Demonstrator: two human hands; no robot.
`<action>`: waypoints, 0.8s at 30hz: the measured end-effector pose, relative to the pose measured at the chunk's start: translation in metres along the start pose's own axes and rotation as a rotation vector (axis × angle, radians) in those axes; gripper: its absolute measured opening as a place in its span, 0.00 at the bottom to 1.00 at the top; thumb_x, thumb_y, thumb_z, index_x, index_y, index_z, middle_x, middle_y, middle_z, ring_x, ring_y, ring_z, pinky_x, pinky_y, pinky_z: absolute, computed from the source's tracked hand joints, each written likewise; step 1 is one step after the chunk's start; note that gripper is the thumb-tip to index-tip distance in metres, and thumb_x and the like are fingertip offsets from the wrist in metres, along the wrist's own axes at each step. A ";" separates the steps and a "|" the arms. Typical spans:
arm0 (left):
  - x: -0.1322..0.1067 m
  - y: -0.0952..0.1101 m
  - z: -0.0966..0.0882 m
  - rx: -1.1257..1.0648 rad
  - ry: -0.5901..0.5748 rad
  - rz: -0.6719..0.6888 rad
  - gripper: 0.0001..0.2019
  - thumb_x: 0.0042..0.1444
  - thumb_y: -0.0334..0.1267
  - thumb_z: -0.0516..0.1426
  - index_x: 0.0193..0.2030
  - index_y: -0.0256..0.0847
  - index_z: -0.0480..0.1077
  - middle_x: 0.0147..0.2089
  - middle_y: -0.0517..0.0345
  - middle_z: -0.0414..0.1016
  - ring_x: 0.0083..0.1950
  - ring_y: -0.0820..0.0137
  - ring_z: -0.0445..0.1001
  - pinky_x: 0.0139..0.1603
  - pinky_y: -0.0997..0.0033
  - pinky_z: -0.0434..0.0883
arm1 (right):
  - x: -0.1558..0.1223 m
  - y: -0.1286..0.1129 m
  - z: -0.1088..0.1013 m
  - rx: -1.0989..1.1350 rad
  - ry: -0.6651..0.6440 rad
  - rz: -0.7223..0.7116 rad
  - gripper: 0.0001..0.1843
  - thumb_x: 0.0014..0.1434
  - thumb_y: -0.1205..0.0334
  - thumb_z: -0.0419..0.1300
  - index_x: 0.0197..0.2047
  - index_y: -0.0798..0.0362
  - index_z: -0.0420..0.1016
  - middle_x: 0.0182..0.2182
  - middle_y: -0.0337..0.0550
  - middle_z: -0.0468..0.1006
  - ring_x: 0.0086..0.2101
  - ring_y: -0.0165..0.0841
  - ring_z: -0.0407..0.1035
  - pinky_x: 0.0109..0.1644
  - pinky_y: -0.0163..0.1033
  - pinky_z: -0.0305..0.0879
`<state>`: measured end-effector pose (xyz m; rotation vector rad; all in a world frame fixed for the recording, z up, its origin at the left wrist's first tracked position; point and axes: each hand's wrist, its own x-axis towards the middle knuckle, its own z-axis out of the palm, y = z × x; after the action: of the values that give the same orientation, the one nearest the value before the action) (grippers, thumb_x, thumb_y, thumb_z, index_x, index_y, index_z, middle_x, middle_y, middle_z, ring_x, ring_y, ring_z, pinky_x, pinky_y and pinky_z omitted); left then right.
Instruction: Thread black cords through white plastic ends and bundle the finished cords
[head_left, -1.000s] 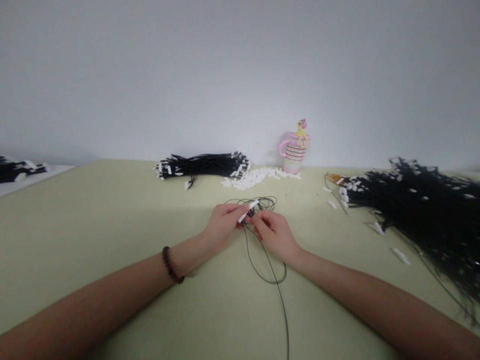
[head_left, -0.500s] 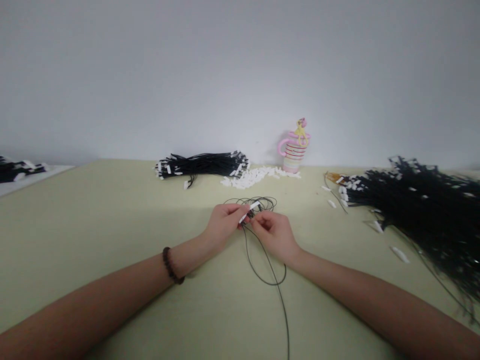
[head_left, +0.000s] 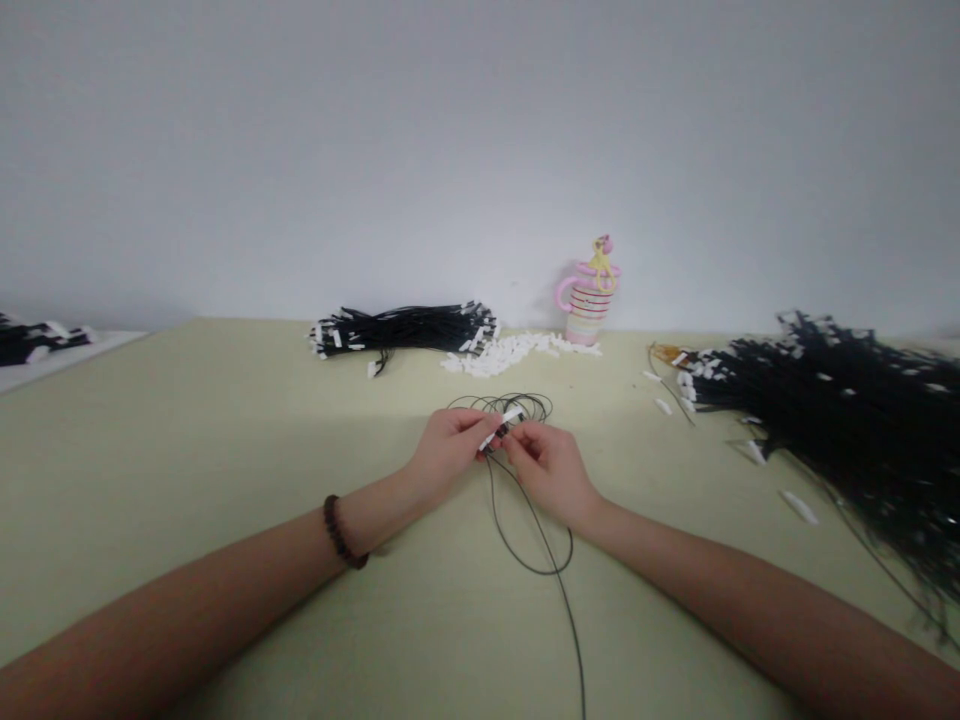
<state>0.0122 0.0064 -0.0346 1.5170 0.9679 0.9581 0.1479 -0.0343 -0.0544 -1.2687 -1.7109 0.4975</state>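
Note:
Over the middle of the table, my left hand (head_left: 452, 444) pinches a white connector strip (head_left: 512, 414) between thumb and fingers. My right hand (head_left: 547, 462) is closed at the strip's right side, its fingertips on dark wire ends beside it. Thin black wire (head_left: 529, 512) runs down from between the hands, makes a loop below them and goes on toward the near edge. More coils of black wire (head_left: 536, 402) lie just beyond the fingers. My fingers hide where the wires meet the strip.
At the back lies a bundle of black cables (head_left: 405, 328) with white ends, next to a heap of small white pieces (head_left: 510, 352). A striped pink mug (head_left: 589, 310) stands by the wall. A large pile of black cables (head_left: 832, 410) covers the right side, with loose white pieces (head_left: 799, 507) near it.
Both hands stay almost in place. The white strip has shifted slightly between the fingers, and the wire trailing toward the near edge has moved a little to the right.

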 end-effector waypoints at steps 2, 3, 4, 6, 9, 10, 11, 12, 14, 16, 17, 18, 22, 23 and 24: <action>-0.001 0.001 0.001 0.014 -0.009 0.012 0.15 0.47 0.47 0.55 0.25 0.34 0.71 0.21 0.61 0.65 0.23 0.77 0.61 0.24 0.77 0.57 | 0.000 0.000 0.000 -0.001 -0.002 -0.005 0.11 0.55 0.62 0.49 0.28 0.56 0.69 0.22 0.39 0.69 0.23 0.26 0.61 0.26 0.30 0.53; -0.001 0.001 0.001 0.019 -0.013 0.017 0.15 0.47 0.47 0.55 0.25 0.34 0.71 0.21 0.61 0.65 0.23 0.77 0.60 0.24 0.77 0.57 | 0.000 0.000 0.000 0.000 -0.003 -0.008 0.11 0.55 0.63 0.49 0.28 0.56 0.69 0.22 0.39 0.70 0.23 0.26 0.61 0.26 0.30 0.53; -0.001 0.001 0.001 0.023 -0.019 0.022 0.16 0.47 0.47 0.55 0.25 0.33 0.71 0.21 0.61 0.65 0.23 0.77 0.60 0.24 0.77 0.57 | 0.000 0.000 0.000 0.000 -0.005 -0.010 0.11 0.55 0.63 0.49 0.28 0.56 0.69 0.23 0.39 0.70 0.24 0.26 0.61 0.26 0.30 0.53; -0.001 0.001 0.001 0.031 -0.025 0.026 0.16 0.47 0.47 0.54 0.25 0.33 0.71 0.21 0.61 0.65 0.23 0.77 0.60 0.24 0.77 0.57 | -0.001 -0.001 -0.001 -0.003 -0.007 -0.019 0.10 0.55 0.63 0.49 0.28 0.56 0.69 0.23 0.39 0.70 0.24 0.27 0.62 0.27 0.30 0.54; -0.001 0.001 0.000 0.041 -0.027 0.011 0.16 0.47 0.46 0.54 0.26 0.33 0.71 0.21 0.60 0.65 0.24 0.77 0.60 0.24 0.77 0.57 | -0.001 -0.002 -0.001 -0.008 -0.007 -0.034 0.10 0.55 0.64 0.49 0.27 0.56 0.69 0.23 0.39 0.70 0.24 0.27 0.62 0.27 0.30 0.54; 0.000 0.001 0.000 0.042 -0.027 0.007 0.16 0.47 0.46 0.54 0.26 0.33 0.71 0.21 0.60 0.65 0.24 0.77 0.60 0.24 0.77 0.57 | 0.000 -0.002 -0.001 -0.008 -0.003 -0.034 0.10 0.55 0.64 0.49 0.27 0.56 0.69 0.23 0.39 0.70 0.24 0.26 0.62 0.27 0.30 0.54; 0.000 0.001 0.000 0.042 -0.026 0.004 0.16 0.47 0.46 0.54 0.26 0.33 0.71 0.21 0.60 0.65 0.24 0.77 0.60 0.24 0.77 0.57 | 0.000 -0.002 -0.001 -0.006 0.001 -0.033 0.10 0.55 0.64 0.49 0.27 0.56 0.69 0.23 0.39 0.70 0.24 0.26 0.61 0.27 0.30 0.54; 0.001 0.000 0.000 0.041 -0.026 0.003 0.15 0.47 0.46 0.54 0.26 0.33 0.71 0.21 0.60 0.65 0.24 0.77 0.60 0.24 0.77 0.57 | 0.000 -0.002 -0.001 -0.002 0.006 -0.030 0.10 0.55 0.64 0.49 0.28 0.56 0.69 0.23 0.39 0.70 0.24 0.26 0.61 0.26 0.30 0.54; 0.001 0.000 0.001 0.038 -0.022 0.010 0.15 0.48 0.46 0.54 0.26 0.33 0.71 0.21 0.61 0.65 0.24 0.77 0.60 0.24 0.77 0.57 | 0.002 0.000 0.000 0.007 0.014 -0.020 0.10 0.55 0.63 0.49 0.28 0.56 0.69 0.23 0.39 0.69 0.24 0.26 0.61 0.26 0.30 0.54; 0.002 0.000 0.001 0.039 -0.020 0.020 0.15 0.48 0.46 0.54 0.26 0.33 0.71 0.21 0.61 0.65 0.24 0.77 0.60 0.24 0.77 0.57 | 0.003 0.001 0.000 0.020 0.018 -0.006 0.10 0.55 0.63 0.49 0.27 0.56 0.69 0.21 0.38 0.69 0.23 0.26 0.60 0.25 0.30 0.53; 0.002 0.001 0.001 0.041 -0.017 0.021 0.15 0.48 0.46 0.54 0.26 0.33 0.71 0.21 0.61 0.65 0.23 0.77 0.60 0.24 0.77 0.57 | 0.004 0.002 0.000 0.027 0.020 0.002 0.10 0.54 0.63 0.50 0.26 0.57 0.68 0.20 0.38 0.68 0.22 0.25 0.60 0.24 0.30 0.53; 0.003 0.002 0.000 0.044 -0.016 0.020 0.15 0.48 0.46 0.54 0.26 0.33 0.71 0.21 0.60 0.65 0.23 0.77 0.60 0.24 0.77 0.57 | 0.004 0.003 0.000 0.032 0.022 0.011 0.10 0.54 0.62 0.50 0.26 0.57 0.68 0.19 0.37 0.67 0.21 0.25 0.59 0.24 0.29 0.52; 0.004 0.006 -0.001 0.042 0.007 0.024 0.14 0.47 0.45 0.55 0.25 0.33 0.70 0.22 0.59 0.67 0.24 0.77 0.61 0.24 0.77 0.58 | 0.003 0.002 -0.002 0.064 0.016 0.039 0.11 0.52 0.60 0.53 0.22 0.56 0.64 0.17 0.35 0.62 0.19 0.24 0.55 0.22 0.29 0.50; 0.005 0.007 -0.002 0.027 0.014 0.029 0.14 0.47 0.45 0.55 0.25 0.33 0.70 0.22 0.59 0.67 0.24 0.77 0.62 0.24 0.77 0.58 | 0.002 0.002 -0.002 0.082 0.010 0.044 0.11 0.52 0.60 0.53 0.21 0.56 0.63 0.16 0.35 0.62 0.19 0.24 0.55 0.22 0.29 0.50; 0.006 0.007 -0.003 0.005 0.023 0.032 0.14 0.47 0.45 0.55 0.25 0.33 0.70 0.22 0.59 0.67 0.24 0.77 0.62 0.24 0.77 0.58 | 0.002 0.001 -0.002 0.106 0.005 0.048 0.12 0.52 0.59 0.53 0.21 0.56 0.63 0.17 0.35 0.62 0.20 0.24 0.55 0.22 0.29 0.51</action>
<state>0.0121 0.0125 -0.0263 1.5321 0.9654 0.9984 0.1503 -0.0329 -0.0532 -1.2359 -1.6310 0.6046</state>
